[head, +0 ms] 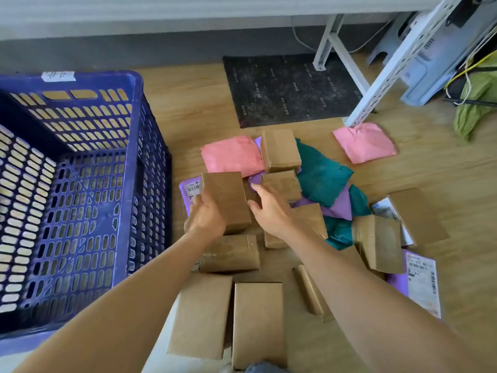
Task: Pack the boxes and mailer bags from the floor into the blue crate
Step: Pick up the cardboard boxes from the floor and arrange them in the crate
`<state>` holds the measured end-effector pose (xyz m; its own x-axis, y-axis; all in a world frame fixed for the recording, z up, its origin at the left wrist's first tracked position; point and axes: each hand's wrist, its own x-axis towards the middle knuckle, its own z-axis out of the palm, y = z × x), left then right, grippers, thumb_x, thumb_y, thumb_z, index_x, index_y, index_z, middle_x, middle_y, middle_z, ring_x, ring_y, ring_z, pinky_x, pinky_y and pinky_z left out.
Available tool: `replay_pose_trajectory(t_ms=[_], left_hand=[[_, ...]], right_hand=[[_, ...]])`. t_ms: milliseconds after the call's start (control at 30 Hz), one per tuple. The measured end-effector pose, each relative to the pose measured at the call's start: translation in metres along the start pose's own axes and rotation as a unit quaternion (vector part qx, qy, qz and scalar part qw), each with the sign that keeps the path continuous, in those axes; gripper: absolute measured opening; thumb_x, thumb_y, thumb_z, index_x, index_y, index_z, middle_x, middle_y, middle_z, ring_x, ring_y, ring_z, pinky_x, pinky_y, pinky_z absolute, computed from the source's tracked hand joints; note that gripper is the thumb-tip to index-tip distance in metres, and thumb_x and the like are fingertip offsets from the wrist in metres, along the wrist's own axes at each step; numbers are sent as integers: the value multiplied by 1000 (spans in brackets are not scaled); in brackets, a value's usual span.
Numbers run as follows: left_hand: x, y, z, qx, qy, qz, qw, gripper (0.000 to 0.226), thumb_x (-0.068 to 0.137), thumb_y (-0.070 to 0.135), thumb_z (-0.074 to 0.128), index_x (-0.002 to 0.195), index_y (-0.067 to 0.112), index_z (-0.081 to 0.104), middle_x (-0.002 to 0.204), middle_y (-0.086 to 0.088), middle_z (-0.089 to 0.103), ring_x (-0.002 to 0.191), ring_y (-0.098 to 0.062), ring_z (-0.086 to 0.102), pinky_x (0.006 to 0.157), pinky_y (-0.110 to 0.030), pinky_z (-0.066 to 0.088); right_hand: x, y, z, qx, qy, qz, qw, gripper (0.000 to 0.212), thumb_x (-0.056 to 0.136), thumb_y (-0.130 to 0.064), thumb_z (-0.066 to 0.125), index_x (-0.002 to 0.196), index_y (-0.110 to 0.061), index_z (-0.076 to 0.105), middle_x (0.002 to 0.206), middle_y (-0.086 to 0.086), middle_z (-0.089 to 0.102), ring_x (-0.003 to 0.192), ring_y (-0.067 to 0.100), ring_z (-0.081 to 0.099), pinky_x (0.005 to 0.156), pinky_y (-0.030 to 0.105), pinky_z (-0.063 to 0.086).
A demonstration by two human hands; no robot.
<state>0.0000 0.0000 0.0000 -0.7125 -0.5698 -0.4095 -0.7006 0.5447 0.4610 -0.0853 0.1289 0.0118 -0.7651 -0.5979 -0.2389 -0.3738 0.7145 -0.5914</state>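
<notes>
Early days, first pick by my guess.
- left hand [205, 216] wrapped round taped brown box [227, 197], dead centre, box looks tipped up off the heap
- right hand [271, 208] fingers spread, holding nothing, going for small box [282, 184] at its 1 o'clock; touching or not, can't tell
- blue crate [145, 184] at 9 o'clock, nothing visible inside
- stray pink mailer [364, 142] out at 2 o'clock on floor [188, 103]

Next, I reckon: swing brown box toward 9, lift clear over crate wall, lay it flat in a corner.
</notes>
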Motion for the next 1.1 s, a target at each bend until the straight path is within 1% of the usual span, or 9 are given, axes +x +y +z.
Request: replay_pose_trajectory(t_ms=[133,267,367,467,600,733,900,1033,1100], left_hand=[[8,-10,11,17,-13,-16,1000,65,96,17,41,149,7,5,148,-20,26,133,-39,35,98,-51,39],[14,-13,19,-23,-3,-55,998,67,100,33,33,150,3,-1,151,-21,24,132,-40,36,99,-51,37],[23,-17,24,-57,-9,-110,992,64,100,39,29,149,5,8,146,-22,31,128,-42,40,100,-50,36],[26,-23,30,-49,-34,-99,993,52,100,38,28,141,6,26,136,-22,42,120,-42,46,98,-50,39],[25,-24,28,-73,-49,-87,992,49,96,26,36,141,8,26,132,-18,48,116,-40,50,97,-52,42],[21,-20,22,-143,-64,-97,983,55,86,14,41,140,16,31,123,-14,54,105,-37,57,89,-47,51],[14,-20,14,-201,-66,-108,971,49,85,19,40,134,27,34,109,-13,59,104,-36,55,88,-41,50],[-3,-14,3,-224,-53,-114,967,48,93,22,38,139,32,28,120,-17,51,103,-26,44,75,-29,42],[-13,-9,-6,-240,-39,-83,966,50,95,23,39,143,30,26,127,-11,52,106,-27,48,82,-29,44]], right_hand=[[1,1,21,-18,-26,-1,1000,51,98,-21,49,146,-15,34,149,5,36,136,22,37,106,36,36],[7,3,43,18,-41,39,998,56,97,-21,51,149,-16,29,153,6,29,138,25,35,110,39,36],[10,2,52,49,-59,77,994,60,97,-21,51,151,-20,24,155,6,24,138,26,35,109,37,35],[13,1,57,75,-69,104,989,60,96,-21,52,150,-22,26,154,6,29,137,25,36,109,34,33],[14,0,55,136,-58,151,977,55,97,-24,52,148,-24,31,151,3,37,134,24,41,103,28,36],[12,-2,53,185,-47,178,965,54,96,-24,53,147,-25,34,148,3,42,128,24,47,96,26,38],[3,-6,43,206,-37,176,962,54,94,-24,55,145,-26,37,148,1,41,127,21,46,98,28,39],[-4,-22,23,209,-32,156,965,54,95,-26,54,145,-27,37,151,2,36,134,22,40,101,29,36],[-11,-31,10,208,-27,150,966,53,95,-27,54,145,-28,36,152,2,34,137,23,36,103,30,33]])
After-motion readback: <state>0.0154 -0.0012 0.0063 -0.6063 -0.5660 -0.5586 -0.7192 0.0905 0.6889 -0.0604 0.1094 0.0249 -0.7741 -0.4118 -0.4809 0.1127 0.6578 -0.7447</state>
